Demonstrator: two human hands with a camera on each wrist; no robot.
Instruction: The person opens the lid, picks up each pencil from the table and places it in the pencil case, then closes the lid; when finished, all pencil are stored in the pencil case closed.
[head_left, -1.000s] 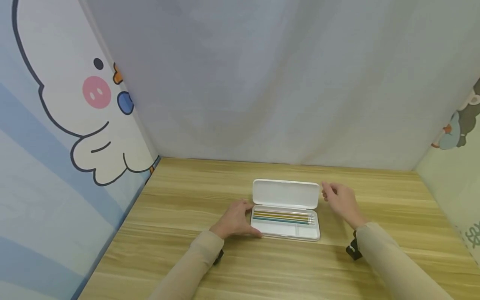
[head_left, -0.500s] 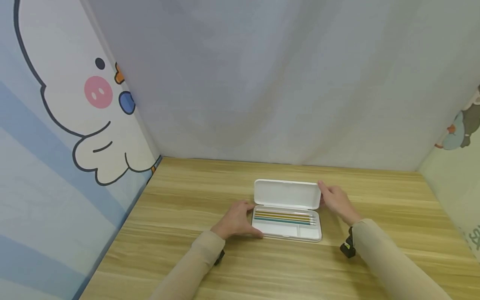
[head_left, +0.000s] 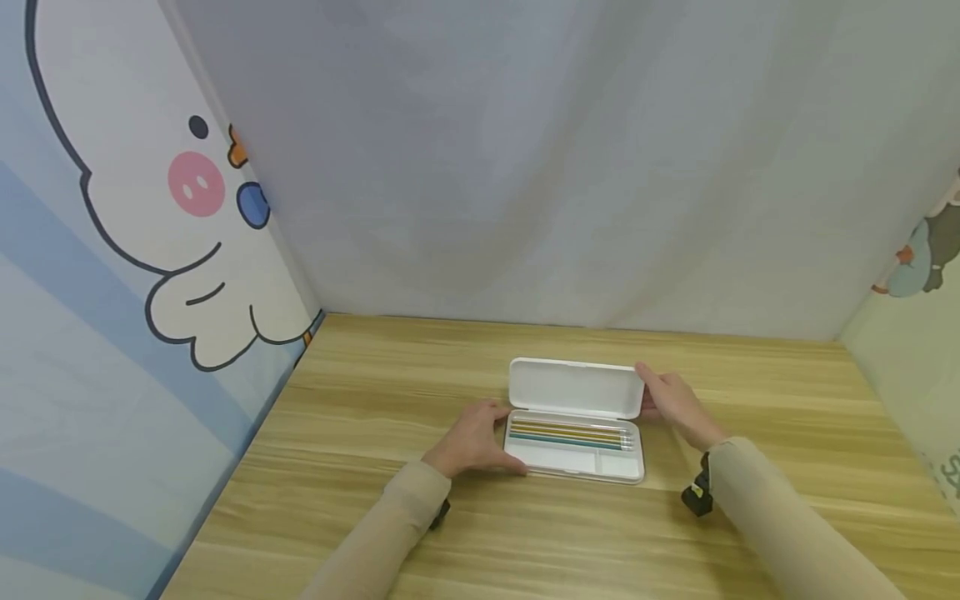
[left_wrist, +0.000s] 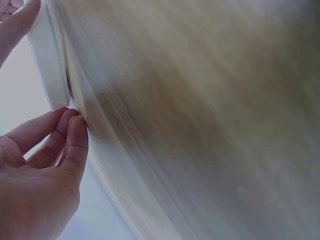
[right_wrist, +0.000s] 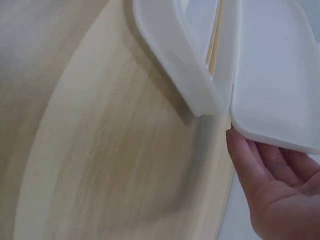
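Observation:
A white pencil case [head_left: 555, 457] lies on the table with its lid [head_left: 573, 389] raised at the back. Several yellow and teal pencils [head_left: 566, 434] lie side by side in its rear compartment. My left hand [head_left: 471, 439] holds the case's left end, thumb at the front corner and fingertips at the back corner. In the left wrist view, bent fingers [left_wrist: 75, 135] meet the white case's corner. At the lid's right edge, my right hand [head_left: 673, 407] grips with the thumb on top. Its fingers lie under the lid's edge [right_wrist: 275, 135] in the right wrist view.
The wood-grain table [head_left: 390, 367] stretches around the case on all sides. A grey-white curtain [head_left: 480, 208] hangs behind its back edge. Cartoon-printed panels stand at the left [head_left: 120, 350] and right [head_left: 900, 367].
My right hand has moved slightly left from beside the lid and taken hold of its right edge. The left hand stays at the case's left end; the lid stays raised.

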